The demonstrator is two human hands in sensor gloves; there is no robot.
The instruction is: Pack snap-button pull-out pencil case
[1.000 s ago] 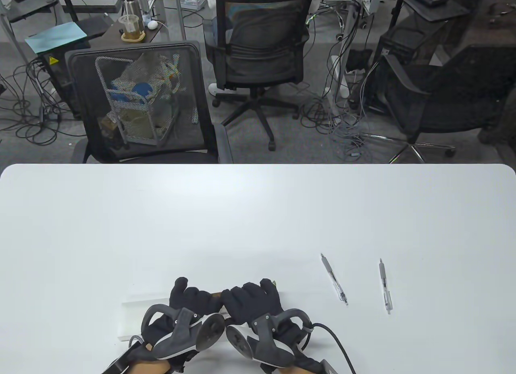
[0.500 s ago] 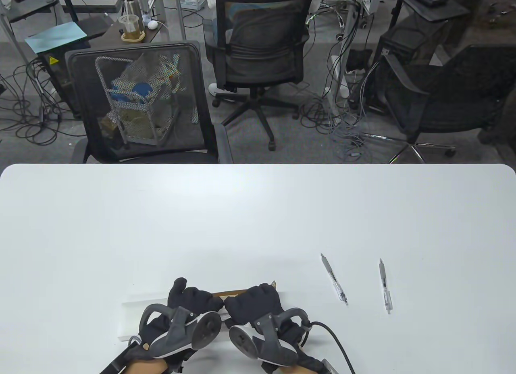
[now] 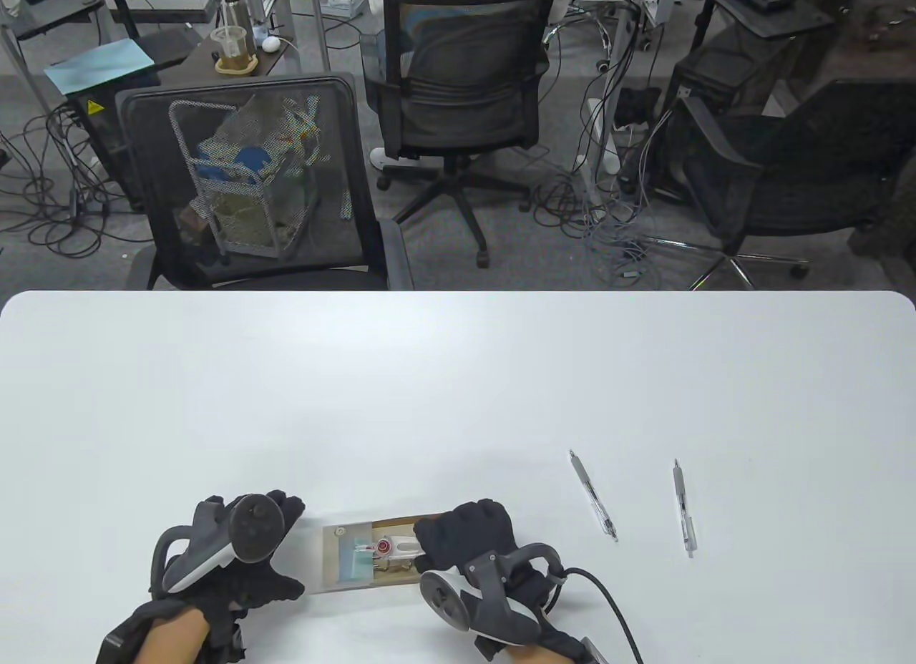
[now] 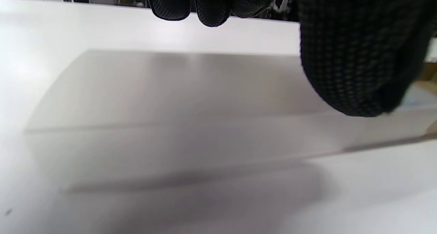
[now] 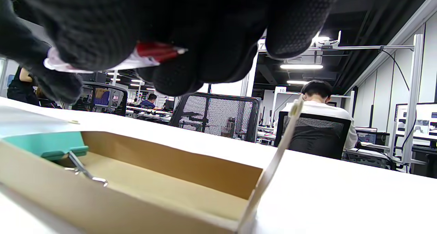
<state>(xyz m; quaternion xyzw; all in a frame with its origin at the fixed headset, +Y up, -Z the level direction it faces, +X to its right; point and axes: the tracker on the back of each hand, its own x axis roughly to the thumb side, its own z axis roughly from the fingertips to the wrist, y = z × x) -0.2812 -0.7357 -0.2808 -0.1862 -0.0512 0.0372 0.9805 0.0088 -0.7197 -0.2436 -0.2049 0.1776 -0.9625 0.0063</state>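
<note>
The pencil case's brown inner tray (image 3: 336, 574) lies pulled out near the table's front edge, and its inside shows in the right wrist view (image 5: 164, 165). It holds a teal item (image 3: 354, 557) and a white item with a red button (image 3: 386, 547). My right hand (image 3: 426, 547) is at the tray's right end and pinches that white and red item (image 5: 150, 55). My left hand (image 3: 290, 549) is left of the tray and grips the white outer sleeve (image 4: 177, 90), with the thumb (image 4: 358, 56) on top. In the table view the sleeve is mostly hidden under that hand.
Two pens lie on the white table to the right of my right hand, one nearer (image 3: 594, 496) and one farther right (image 3: 683, 506). A closure flap (image 5: 273, 165) stands up at the tray's end. Office chairs stand beyond the table's far edge.
My left hand has moved left with the white sleeve, sliding it off and uncovering the brown tray. My right hand has stayed at the tray's right end.
</note>
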